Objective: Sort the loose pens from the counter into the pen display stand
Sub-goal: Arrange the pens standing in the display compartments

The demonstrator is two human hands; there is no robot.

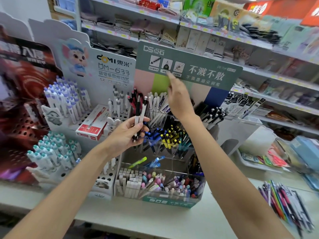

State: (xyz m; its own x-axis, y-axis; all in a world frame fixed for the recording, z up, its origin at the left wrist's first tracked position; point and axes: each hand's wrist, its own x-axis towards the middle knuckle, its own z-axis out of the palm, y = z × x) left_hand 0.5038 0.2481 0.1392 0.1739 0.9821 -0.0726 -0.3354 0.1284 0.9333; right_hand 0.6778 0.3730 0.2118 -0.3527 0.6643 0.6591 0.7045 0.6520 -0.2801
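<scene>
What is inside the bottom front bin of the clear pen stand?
Pastel pens on the right, white sticks on the left. Their lower ends are covered by the green label.

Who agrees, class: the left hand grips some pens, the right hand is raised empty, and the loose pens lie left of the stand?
Not quite. The head view shows the loose pens right of the stand. The left hand does grip pens; the right hand is empty.

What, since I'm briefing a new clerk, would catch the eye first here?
The left hand holds two pens, one dark, one white, upright before the clear pen display stand at centre, while the right hand reaches up toward its green header card. Loose pens lie heaped on the counter at far right.
</scene>
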